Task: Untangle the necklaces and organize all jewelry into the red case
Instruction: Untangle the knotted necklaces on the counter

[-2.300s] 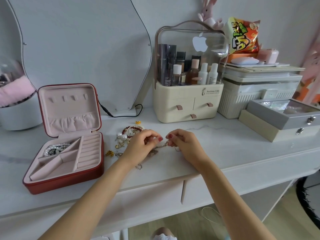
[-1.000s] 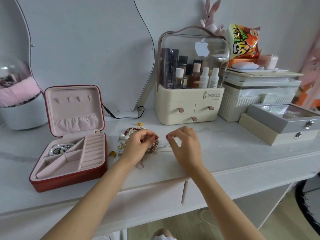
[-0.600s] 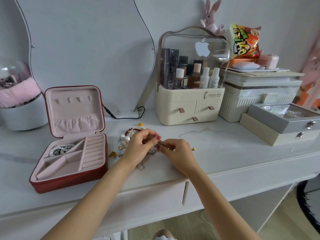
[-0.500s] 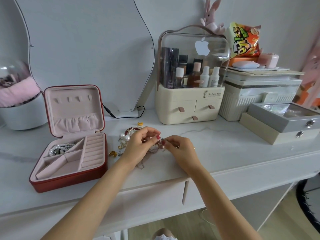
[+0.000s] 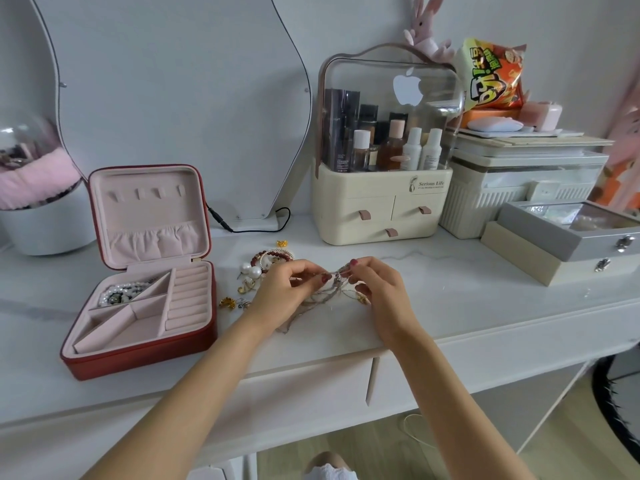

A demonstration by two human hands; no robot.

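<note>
Both hands working the tangled necklaces just above the counter.

L hand and R hand each have fingers curled, pinching the thin chains between thumb & fingertips; chain loops hang down to the counter btwn the wrists. Red case sits open at left, well apart, w/ pearl piece in its back-left compartment. Loose beaded bracelet, pearls & gold bits lie just behind L hand.

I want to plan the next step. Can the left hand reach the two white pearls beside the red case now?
Probably yes, but not at once: the pearls lie uncovered just beside the left hand, yet it and the right hand both pinch the tangled chains.
</note>
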